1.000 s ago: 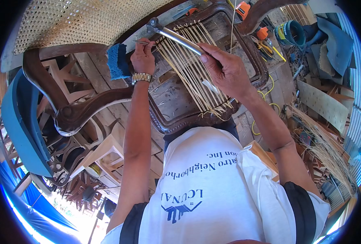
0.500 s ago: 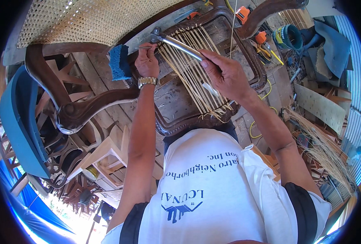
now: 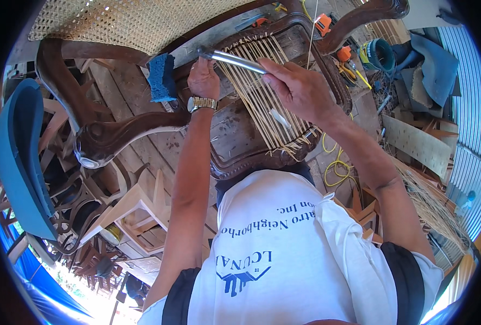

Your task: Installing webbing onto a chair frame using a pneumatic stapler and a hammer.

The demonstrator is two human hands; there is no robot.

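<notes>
My right hand (image 3: pixel 300 89) grips a hammer (image 3: pixel 237 59) with a steel handle, its head held at my left fingertips. My left hand (image 3: pixel 202 81), with a metal watch on the wrist, has its fingers pinched at the seat frame's upper left edge; what they hold is mostly hidden behind the hammer head. Pale cane strands (image 3: pixel 254 92) are strung in parallel across the dark carved wooden seat frame (image 3: pixel 229 170), with loose ends along the lower edge and a small white strip lying on them. A blue spongy piece (image 3: pixel 160 81) lies just left of my left hand.
A woven cane backrest (image 3: pixel 105 21) and curved arms (image 3: pixel 99 138) surround the seat. Orange tools (image 3: pixel 323 24), a bucket (image 3: pixel 378 54) and yellow cord (image 3: pixel 335 176) sit at right, with loose fibres (image 3: pixel 430 206). Blue padded pieces (image 3: pixel 18 151) and stacked chair frames (image 3: pixel 126 206) are at left.
The hammer head has come down over my left fingertips, hiding the thin metal pin seen there earlier. My left hand has shifted slightly right; the view has shifted a little.
</notes>
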